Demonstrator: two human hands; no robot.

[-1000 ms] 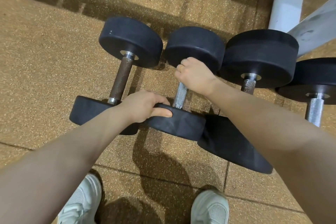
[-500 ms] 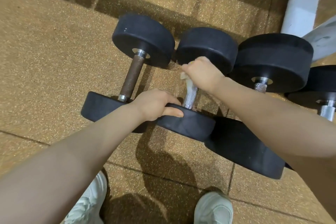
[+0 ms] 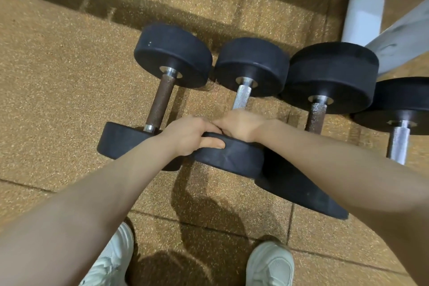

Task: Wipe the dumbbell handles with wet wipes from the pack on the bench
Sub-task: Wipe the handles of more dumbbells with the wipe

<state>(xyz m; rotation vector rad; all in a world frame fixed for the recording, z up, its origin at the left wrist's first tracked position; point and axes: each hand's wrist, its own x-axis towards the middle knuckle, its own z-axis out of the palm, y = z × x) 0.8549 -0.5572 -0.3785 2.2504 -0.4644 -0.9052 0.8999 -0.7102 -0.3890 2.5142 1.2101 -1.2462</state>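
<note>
Dumbbell weight was judged heavy. Its near plate was gripped by the left hand; the handle was clasped low by the right hand, no wipe visible.

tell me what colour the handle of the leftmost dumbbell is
Rusty brown handle with silver collars at its ends, seen in the head view.

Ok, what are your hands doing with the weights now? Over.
Left hand grips near weight of second dumbbell. Right hand wrapped low on its silver handle. Wipe not visible. Nothing blocking.
</note>
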